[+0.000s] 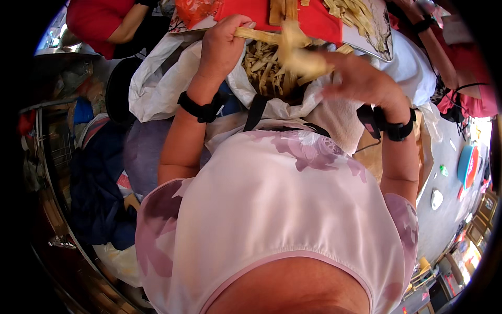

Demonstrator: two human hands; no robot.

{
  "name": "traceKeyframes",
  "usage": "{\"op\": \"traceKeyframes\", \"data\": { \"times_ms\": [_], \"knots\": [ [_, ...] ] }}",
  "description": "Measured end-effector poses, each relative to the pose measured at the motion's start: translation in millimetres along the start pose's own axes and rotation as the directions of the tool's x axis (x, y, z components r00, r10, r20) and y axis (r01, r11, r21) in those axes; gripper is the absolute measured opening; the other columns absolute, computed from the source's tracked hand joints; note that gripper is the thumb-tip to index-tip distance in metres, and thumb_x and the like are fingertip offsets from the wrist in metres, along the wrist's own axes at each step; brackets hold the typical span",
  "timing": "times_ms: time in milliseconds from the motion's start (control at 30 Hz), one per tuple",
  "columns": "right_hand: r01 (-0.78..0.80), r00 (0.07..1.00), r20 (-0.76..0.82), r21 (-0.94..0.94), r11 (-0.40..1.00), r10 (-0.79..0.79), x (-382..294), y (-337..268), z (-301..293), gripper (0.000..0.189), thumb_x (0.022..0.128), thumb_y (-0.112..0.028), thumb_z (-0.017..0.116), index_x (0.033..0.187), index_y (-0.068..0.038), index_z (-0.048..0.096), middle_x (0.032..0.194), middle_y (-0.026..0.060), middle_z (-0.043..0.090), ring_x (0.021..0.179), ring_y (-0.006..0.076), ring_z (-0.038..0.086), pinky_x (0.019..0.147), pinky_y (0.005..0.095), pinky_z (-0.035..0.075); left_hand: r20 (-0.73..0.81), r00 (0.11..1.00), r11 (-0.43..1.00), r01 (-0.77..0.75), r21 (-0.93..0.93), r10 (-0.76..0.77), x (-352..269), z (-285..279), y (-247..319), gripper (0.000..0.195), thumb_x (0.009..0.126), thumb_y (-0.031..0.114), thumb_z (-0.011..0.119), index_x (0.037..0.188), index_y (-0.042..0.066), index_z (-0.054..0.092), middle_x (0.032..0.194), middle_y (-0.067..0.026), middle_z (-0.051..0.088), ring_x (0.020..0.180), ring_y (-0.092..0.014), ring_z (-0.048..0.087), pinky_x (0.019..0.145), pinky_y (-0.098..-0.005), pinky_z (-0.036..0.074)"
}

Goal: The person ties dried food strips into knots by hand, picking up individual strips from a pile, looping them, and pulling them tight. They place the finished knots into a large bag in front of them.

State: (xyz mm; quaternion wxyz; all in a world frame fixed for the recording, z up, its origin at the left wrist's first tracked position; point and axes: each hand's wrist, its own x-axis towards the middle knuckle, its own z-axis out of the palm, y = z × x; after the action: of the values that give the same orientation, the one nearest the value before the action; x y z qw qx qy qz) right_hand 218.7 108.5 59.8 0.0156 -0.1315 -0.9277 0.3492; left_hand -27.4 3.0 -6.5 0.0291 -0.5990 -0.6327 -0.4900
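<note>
My left hand point(224, 45) grips the end of a flat, pale yellow dried strip point(261, 36) between thumb and fingers. The strip stretches rightward over an open white sack point(157, 90). Inside the sack lie several similar yellowish strip pieces point(261, 64). My right hand point(353, 78) is blurred by motion at the sack's right side. Its fingers reach toward a blurred yellow strip point(300, 57); whether they hold it cannot be made out. Just beyond stands a wooden piece point(277, 11) on a red cloth point(247, 13).
A patterned board point(382, 39) carries a pile of strips point(351, 15) and an orange-red plastic bag point(194, 11). People in red sit at left point(96, 25) and right point(466, 70). A beige towel point(337, 121) hangs by my lap. A blue basin point(466, 165) stands on the floor.
</note>
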Motion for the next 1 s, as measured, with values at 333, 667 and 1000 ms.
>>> {"op": "traceKeyframes", "data": {
  "times_ms": [333,667,1000],
  "knots": [
    [0.133,0.970,-0.241,0.653,0.746,0.038,60,2,47,0.029,0.088,-0.018,0.058,0.109,0.001,0.053,0.095,0.0043,0.058,0.088,0.0095,0.054,0.078,0.0242,0.045,0.137,0.958,0.951,-0.270,0.149,0.250,8,17,35,0.034,0.071,0.003,0.061,0.104,0.010,0.056,0.077,-0.0084,0.060,0.073,-0.028,0.059,0.063,-0.0369,0.047],
    [0.197,0.897,-0.425,0.629,0.752,0.120,60,32,50,0.015,0.089,-0.010,0.054,0.098,0.001,0.061,0.077,0.0017,0.060,0.072,0.0069,0.053,0.066,0.0218,0.045,0.489,0.782,0.524,0.622,-0.582,-0.386,1,-12,19,0.035,0.087,0.007,0.050,0.122,0.003,0.049,0.086,-0.0003,0.052,0.075,-0.010,0.052,0.067,-0.0219,0.043],
    [0.220,0.885,-0.465,0.487,0.845,0.037,58,26,72,0.015,0.085,-0.010,0.060,0.096,0.000,0.061,0.084,0.0105,0.063,0.077,0.0177,0.060,0.072,0.0270,0.047,0.375,0.779,0.459,0.608,-0.647,-0.502,-8,20,15,0.024,0.086,0.010,0.058,0.109,0.003,0.056,0.090,-0.0022,0.060,0.073,-0.008,0.055,0.066,-0.0201,0.044]
  ]
}}
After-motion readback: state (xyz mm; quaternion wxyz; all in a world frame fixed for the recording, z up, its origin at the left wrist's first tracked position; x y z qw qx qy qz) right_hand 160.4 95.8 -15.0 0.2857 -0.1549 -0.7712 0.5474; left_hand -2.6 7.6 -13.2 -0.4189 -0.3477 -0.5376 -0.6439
